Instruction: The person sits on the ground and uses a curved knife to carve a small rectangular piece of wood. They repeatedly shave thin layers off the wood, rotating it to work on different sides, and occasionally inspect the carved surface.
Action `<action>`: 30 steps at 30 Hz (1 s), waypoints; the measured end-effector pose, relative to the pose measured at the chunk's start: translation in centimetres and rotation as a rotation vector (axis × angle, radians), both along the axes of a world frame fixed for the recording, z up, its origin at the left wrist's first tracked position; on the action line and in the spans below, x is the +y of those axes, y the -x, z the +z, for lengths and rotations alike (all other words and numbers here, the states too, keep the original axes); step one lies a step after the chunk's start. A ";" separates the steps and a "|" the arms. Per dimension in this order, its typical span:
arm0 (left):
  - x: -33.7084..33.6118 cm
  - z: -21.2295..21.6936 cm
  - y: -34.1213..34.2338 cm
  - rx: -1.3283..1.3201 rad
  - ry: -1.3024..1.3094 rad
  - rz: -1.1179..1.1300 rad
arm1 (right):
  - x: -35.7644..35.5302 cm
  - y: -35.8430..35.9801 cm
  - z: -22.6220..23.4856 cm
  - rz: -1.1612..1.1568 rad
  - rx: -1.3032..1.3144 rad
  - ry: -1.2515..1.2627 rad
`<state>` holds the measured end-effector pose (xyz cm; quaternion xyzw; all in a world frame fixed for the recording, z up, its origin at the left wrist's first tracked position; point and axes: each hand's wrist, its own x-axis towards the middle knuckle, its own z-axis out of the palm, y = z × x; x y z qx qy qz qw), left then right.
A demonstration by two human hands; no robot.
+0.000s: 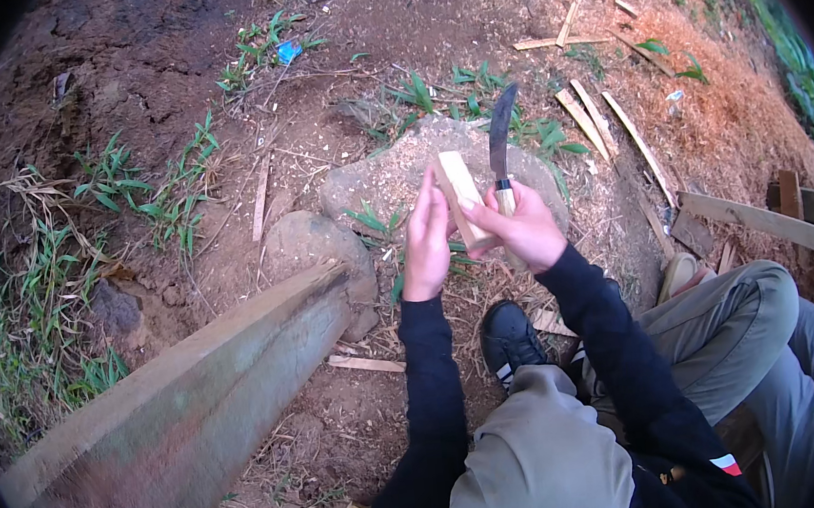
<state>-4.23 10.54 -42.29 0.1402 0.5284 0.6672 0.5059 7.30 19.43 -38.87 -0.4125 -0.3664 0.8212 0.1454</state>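
Observation:
A pale, squared wooden block stands tilted between my two hands, over a large flat stone. My left hand lies along the block's left side, fingers pointing up against it; part of that grip is hidden behind the wood. In my right hand is a knife with a dark, slightly curved blade and a light wooden handle. The blade points up and away from me, apart from the block. My right thumb rests on the block's near face while the other fingers wrap the handle.
A thick weathered beam slants in from the lower left, ending by a rounded stone. Wood strips and shavings litter the ground at right. Close on my right, another person's bent leg is near my forearm. A plank lies beyond.

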 end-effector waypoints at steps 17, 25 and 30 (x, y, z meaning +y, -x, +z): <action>1.5 -5.9 -1.2 0.875 -0.066 0.471 | -0.4 -1.6 -5.7 0.540 -0.709 -0.740; 5.8 -5.8 -2.2 0.245 -0.213 0.862 | 0.5 -2.4 -4.9 0.611 -0.802 -0.923; 5.7 -6.0 -1.2 0.315 -0.342 0.734 | 1.3 -2.8 -4.9 0.560 -0.710 -0.920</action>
